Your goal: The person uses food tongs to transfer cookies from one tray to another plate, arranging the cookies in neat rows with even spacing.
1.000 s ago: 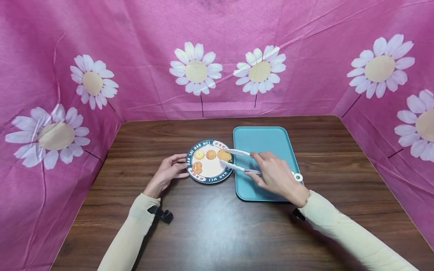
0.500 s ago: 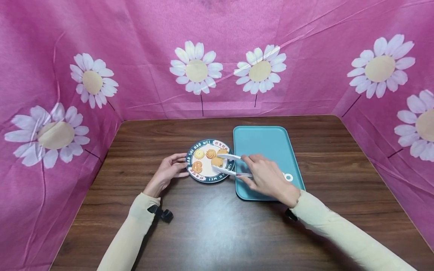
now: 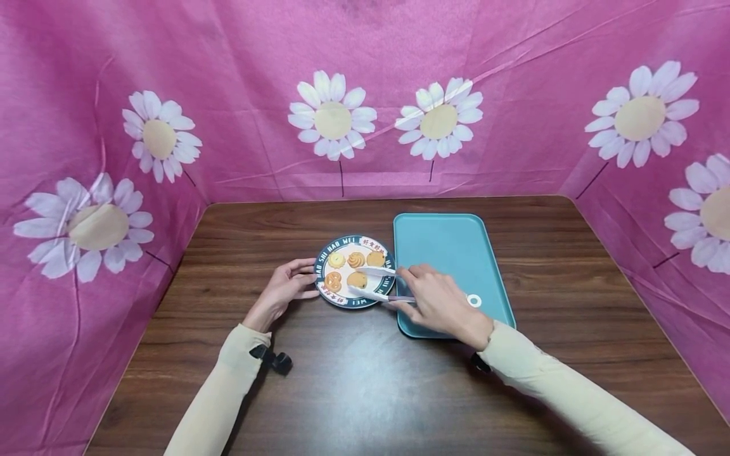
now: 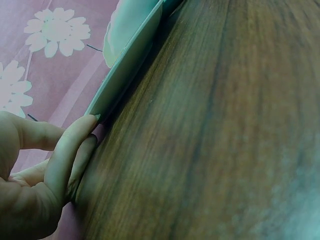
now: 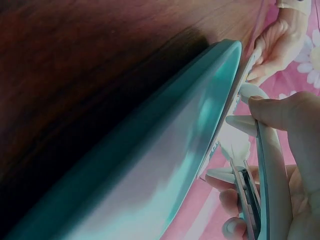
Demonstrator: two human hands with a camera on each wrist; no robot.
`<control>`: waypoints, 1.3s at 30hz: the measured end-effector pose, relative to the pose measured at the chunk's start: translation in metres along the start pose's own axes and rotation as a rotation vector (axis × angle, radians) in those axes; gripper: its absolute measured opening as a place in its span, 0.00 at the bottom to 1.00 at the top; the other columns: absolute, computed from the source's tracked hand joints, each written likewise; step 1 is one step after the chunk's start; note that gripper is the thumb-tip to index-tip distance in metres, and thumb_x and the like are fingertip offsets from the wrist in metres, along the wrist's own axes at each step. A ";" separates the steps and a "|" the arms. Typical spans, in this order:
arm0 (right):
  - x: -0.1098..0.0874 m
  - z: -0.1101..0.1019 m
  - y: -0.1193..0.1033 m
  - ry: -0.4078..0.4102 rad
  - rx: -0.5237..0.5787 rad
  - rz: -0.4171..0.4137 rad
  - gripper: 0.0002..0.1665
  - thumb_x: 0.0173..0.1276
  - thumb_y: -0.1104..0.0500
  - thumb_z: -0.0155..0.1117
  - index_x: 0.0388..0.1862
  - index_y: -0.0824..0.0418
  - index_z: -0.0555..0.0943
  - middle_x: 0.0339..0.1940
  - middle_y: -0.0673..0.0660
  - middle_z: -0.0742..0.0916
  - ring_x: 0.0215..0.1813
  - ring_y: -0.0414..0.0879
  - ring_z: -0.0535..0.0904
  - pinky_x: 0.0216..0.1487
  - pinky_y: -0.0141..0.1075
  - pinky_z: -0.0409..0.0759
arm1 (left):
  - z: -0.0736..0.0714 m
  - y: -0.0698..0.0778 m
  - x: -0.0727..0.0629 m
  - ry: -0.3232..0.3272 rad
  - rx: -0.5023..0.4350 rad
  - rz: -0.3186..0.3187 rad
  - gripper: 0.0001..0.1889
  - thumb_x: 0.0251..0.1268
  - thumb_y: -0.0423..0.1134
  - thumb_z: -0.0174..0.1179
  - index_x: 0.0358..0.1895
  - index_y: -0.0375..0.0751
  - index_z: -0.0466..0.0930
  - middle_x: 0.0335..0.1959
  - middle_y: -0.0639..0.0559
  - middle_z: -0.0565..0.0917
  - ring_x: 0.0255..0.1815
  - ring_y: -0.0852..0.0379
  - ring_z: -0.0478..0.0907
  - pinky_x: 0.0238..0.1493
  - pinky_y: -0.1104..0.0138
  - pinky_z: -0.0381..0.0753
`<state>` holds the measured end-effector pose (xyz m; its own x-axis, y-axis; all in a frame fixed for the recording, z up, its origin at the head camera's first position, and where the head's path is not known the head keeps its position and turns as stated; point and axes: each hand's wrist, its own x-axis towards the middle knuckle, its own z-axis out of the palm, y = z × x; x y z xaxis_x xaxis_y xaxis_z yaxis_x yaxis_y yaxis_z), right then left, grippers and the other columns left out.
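Note:
In the head view, my left hand [image 3: 284, 286] holds the left rim of a round plate [image 3: 355, 304] with a dark lettered border. My right hand [image 3: 441, 303] grips white tongs [image 3: 379, 272], whose tips reach over the plate. Between the tips lies a round golden-brown cookie [image 3: 357, 280] with dark spots; whether they touch it I cannot tell. A similar cookie [image 3: 376, 258], a swirled cookie [image 3: 356, 259], a pale yellow cookie [image 3: 336, 259] and a pretzel [image 3: 333, 282] also lie there. The left wrist view shows fingers [image 4: 70, 145] at the plate's edge.
A teal tray [image 3: 441, 234] lies right of the plate, under my right hand. Both rest on a dark wood table [image 3: 274, 399]. Pink cloth [image 3: 388, 38] printed with daisies stands around the back and sides.
My right hand has moved left and slightly down with the tongs. The spotted cookie between the tips shifted from the plate's right side toward its lower middle. My left hand stays put.

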<state>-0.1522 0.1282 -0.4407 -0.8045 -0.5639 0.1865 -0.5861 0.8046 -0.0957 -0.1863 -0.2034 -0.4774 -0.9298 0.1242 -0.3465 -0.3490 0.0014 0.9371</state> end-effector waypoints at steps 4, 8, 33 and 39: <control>0.002 0.001 -0.001 0.007 0.004 -0.007 0.35 0.70 0.34 0.68 0.62 0.59 0.80 0.46 0.56 0.89 0.46 0.49 0.83 0.31 0.45 0.91 | 0.000 0.000 0.000 -0.004 -0.008 0.004 0.26 0.74 0.22 0.54 0.74 0.28 0.67 0.58 0.39 0.77 0.42 0.62 0.84 0.46 0.67 0.96; 0.003 0.002 -0.002 0.015 0.008 -0.011 0.35 0.69 0.34 0.69 0.61 0.59 0.80 0.44 0.56 0.88 0.45 0.50 0.84 0.31 0.46 0.91 | 0.000 -0.002 0.001 -0.011 -0.016 0.012 0.27 0.74 0.22 0.54 0.74 0.27 0.66 0.59 0.39 0.76 0.43 0.62 0.84 0.46 0.67 0.95; 0.003 -0.001 -0.002 0.028 0.072 0.037 0.43 0.65 0.32 0.71 0.67 0.61 0.78 0.56 0.61 0.88 0.56 0.54 0.85 0.39 0.52 0.94 | 0.000 -0.002 0.001 -0.013 -0.024 0.021 0.27 0.73 0.21 0.53 0.74 0.26 0.66 0.59 0.37 0.76 0.44 0.61 0.84 0.46 0.68 0.95; -0.005 -0.004 0.004 0.034 0.112 0.093 0.45 0.65 0.32 0.72 0.70 0.61 0.77 0.61 0.62 0.87 0.62 0.56 0.84 0.44 0.54 0.95 | 0.000 -0.002 0.001 -0.013 -0.019 0.016 0.27 0.73 0.21 0.53 0.74 0.26 0.66 0.60 0.36 0.76 0.45 0.60 0.84 0.47 0.67 0.95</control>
<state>-0.1504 0.1345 -0.4377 -0.8531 -0.4801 0.2043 -0.5180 0.8262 -0.2217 -0.1864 -0.2029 -0.4795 -0.9336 0.1369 -0.3310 -0.3366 -0.0191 0.9415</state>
